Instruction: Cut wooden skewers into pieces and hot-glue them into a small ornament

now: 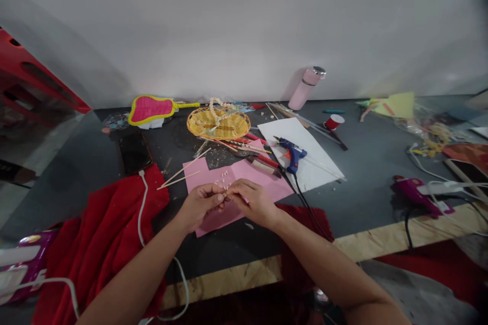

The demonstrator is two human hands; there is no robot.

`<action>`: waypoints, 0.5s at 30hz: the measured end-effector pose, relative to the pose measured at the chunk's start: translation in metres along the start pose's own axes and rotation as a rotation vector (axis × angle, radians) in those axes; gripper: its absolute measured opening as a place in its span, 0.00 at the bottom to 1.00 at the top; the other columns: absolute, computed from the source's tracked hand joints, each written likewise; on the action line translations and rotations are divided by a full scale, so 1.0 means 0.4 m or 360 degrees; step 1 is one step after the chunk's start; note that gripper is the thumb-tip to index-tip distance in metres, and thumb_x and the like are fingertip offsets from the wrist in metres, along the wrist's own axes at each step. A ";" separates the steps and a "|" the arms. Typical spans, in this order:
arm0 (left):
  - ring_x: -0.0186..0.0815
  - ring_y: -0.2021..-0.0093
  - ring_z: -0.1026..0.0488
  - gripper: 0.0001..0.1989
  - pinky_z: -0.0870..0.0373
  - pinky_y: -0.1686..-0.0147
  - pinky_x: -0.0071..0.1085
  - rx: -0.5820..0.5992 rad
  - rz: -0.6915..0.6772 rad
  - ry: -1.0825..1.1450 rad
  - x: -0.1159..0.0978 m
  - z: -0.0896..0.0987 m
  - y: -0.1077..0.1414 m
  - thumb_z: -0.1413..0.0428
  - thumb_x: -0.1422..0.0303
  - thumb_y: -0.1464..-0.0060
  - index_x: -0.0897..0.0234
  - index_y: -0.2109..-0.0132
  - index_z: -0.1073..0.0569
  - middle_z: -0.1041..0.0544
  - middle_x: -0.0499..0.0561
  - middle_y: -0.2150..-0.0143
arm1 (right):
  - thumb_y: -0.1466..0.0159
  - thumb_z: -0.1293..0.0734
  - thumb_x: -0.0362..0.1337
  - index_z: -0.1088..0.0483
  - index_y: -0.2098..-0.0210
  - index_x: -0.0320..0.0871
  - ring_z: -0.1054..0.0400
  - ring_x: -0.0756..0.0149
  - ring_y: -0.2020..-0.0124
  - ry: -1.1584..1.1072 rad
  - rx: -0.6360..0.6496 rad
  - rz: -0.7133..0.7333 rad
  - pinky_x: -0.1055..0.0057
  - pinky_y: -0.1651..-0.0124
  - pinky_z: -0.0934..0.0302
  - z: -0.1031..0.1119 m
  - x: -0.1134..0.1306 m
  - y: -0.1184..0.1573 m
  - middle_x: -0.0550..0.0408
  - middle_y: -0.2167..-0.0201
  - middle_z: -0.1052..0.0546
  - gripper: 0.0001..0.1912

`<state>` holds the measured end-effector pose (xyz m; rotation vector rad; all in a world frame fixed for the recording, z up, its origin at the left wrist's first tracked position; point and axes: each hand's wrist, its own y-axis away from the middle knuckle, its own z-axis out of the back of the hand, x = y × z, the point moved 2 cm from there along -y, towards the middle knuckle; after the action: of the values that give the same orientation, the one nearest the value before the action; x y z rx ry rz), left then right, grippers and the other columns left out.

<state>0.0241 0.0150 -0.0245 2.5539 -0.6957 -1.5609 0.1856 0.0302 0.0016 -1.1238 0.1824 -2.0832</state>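
Observation:
My left hand and my right hand meet over pink paper near the table's front. Both are closed, fingertips pinched together around something small and pale that I cannot make out. Several tiny whitish pieces lie on the paper just beyond my fingers. Two thin sticks rest to the left. Behind the paper stands a yellow wicker basket with a pale beaded strand on it. A blue glue gun lies on white paper to the right.
A phone and red cloth with a white cable are at left. A pink-and-yellow paddle shape, pink bottle and red spool are at the back. Black cord runs right of my right hand; a purple glue gun lies far right.

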 end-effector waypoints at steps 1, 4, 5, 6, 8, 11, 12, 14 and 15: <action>0.26 0.78 0.32 0.08 0.35 0.75 0.23 0.0002 0.0001 -0.0004 0.000 0.001 0.000 0.37 0.69 0.58 0.69 0.68 0.24 0.24 0.50 0.73 | 0.37 0.41 0.32 0.32 0.63 0.44 0.33 0.67 0.65 -0.0001 0.0002 0.0004 0.69 0.60 0.36 0.000 0.000 0.000 0.52 0.67 0.27 0.07; 0.26 0.78 0.32 0.08 0.35 0.74 0.23 0.0011 0.0000 -0.0029 0.000 0.002 0.000 0.37 0.69 0.57 0.69 0.68 0.24 0.24 0.50 0.73 | 0.37 0.41 0.31 0.32 0.63 0.44 0.33 0.67 0.65 -0.0006 0.0012 0.0020 0.70 0.60 0.36 -0.001 0.001 0.000 0.52 0.67 0.27 0.07; 0.25 0.77 0.32 0.08 0.35 0.74 0.22 0.0009 0.0001 -0.0032 0.000 0.002 0.000 0.37 0.69 0.57 0.69 0.68 0.24 0.24 0.50 0.73 | 0.37 0.41 0.31 0.32 0.63 0.44 0.33 0.67 0.65 -0.0008 0.0011 0.0024 0.69 0.60 0.36 -0.001 0.001 0.000 0.52 0.67 0.27 0.07; 0.26 0.77 0.32 0.08 0.34 0.74 0.22 0.0007 0.0004 -0.0031 0.000 0.002 0.001 0.37 0.69 0.57 0.69 0.68 0.24 0.24 0.50 0.73 | 0.37 0.41 0.31 0.32 0.63 0.44 0.33 0.67 0.65 -0.0015 0.0007 0.0026 0.69 0.60 0.36 -0.001 0.001 0.000 0.52 0.67 0.27 0.07; 0.26 0.77 0.32 0.08 0.34 0.74 0.23 0.0008 0.0020 -0.0021 -0.001 0.001 0.001 0.37 0.69 0.57 0.69 0.68 0.24 0.23 0.51 0.72 | 0.36 0.41 0.32 0.32 0.63 0.44 0.33 0.67 0.65 -0.0058 -0.0006 0.0021 0.69 0.60 0.36 0.003 0.003 -0.001 0.52 0.68 0.27 0.07; 0.27 0.77 0.32 0.09 0.34 0.75 0.23 0.0018 0.0043 0.0003 -0.002 0.001 0.002 0.37 0.68 0.57 0.70 0.69 0.24 0.24 0.52 0.71 | 0.37 0.40 0.33 0.32 0.61 0.44 0.33 0.68 0.65 -0.0173 -0.0023 -0.0038 0.70 0.61 0.35 0.013 0.006 -0.003 0.52 0.67 0.28 0.06; 0.27 0.77 0.31 0.10 0.34 0.75 0.24 0.0019 0.0051 0.0014 -0.002 0.002 0.003 0.37 0.67 0.57 0.70 0.69 0.24 0.24 0.52 0.71 | 0.37 0.39 0.33 0.32 0.60 0.44 0.33 0.67 0.65 -0.0209 -0.0016 -0.0058 0.70 0.61 0.35 0.016 0.007 -0.003 0.51 0.66 0.28 0.07; 0.27 0.78 0.31 0.10 0.34 0.76 0.24 0.0025 0.0078 0.0031 -0.001 0.004 0.004 0.37 0.67 0.58 0.70 0.69 0.25 0.25 0.51 0.73 | 0.38 0.38 0.34 0.33 0.55 0.44 0.33 0.67 0.63 -0.0257 0.0028 -0.0082 0.69 0.61 0.35 0.019 0.009 -0.003 0.50 0.63 0.28 0.11; 0.27 0.78 0.32 0.10 0.34 0.76 0.24 0.0034 0.0097 0.0030 0.000 0.005 0.005 0.37 0.67 0.57 0.70 0.69 0.25 0.25 0.50 0.74 | 0.38 0.37 0.34 0.34 0.54 0.44 0.33 0.66 0.62 -0.0273 0.0060 -0.0081 0.69 0.60 0.35 0.018 0.009 -0.002 0.49 0.61 0.29 0.13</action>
<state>0.0216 0.0137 -0.0251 2.5333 -0.7849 -1.5173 0.1894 0.0298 0.0088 -1.2885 0.0320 -2.0136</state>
